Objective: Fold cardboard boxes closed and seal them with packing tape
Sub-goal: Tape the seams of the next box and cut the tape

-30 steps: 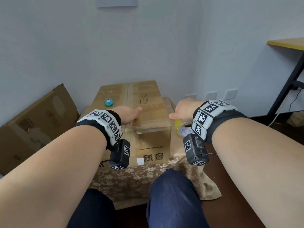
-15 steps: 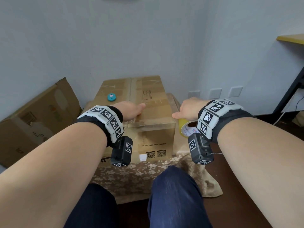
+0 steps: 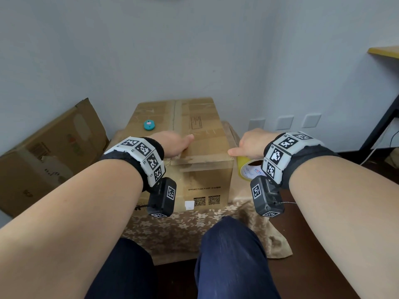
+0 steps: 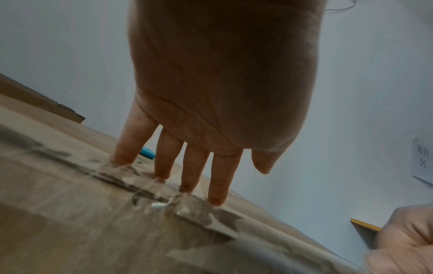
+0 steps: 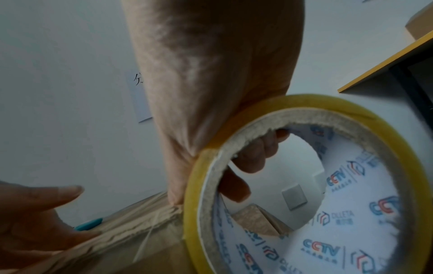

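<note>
box: closed brown cardboard box (image 3: 190, 134) sits on a low table under a beige floral cloth (image 3: 183, 225), against the grey wall
tape roll: yellow-edged roll of clear packing tape with printed white core (image 5: 311, 185), just right of the box's near right corner
left hand (image 3: 172, 143): flat on the box top near the front edge, fingers (image 4: 168, 159) straight and spread, pressing wrinkled clear tape onto the cardboard
right hand (image 3: 250, 143): fingers hooked through the roll core, gripping the roll; thumb points at the box
handling, box: likely stiff and light; hold flaps down from the top, palm flat
handling, tape: film looks thin and creases easily; pull taut, grip by the core
count: 1 box on the table, 1 flattened brown carton (image 3: 51, 152) left of it, 1 roll, 1 small teal round object (image 3: 149, 124) on the box top, 3 wall sockets right of the box
</note>
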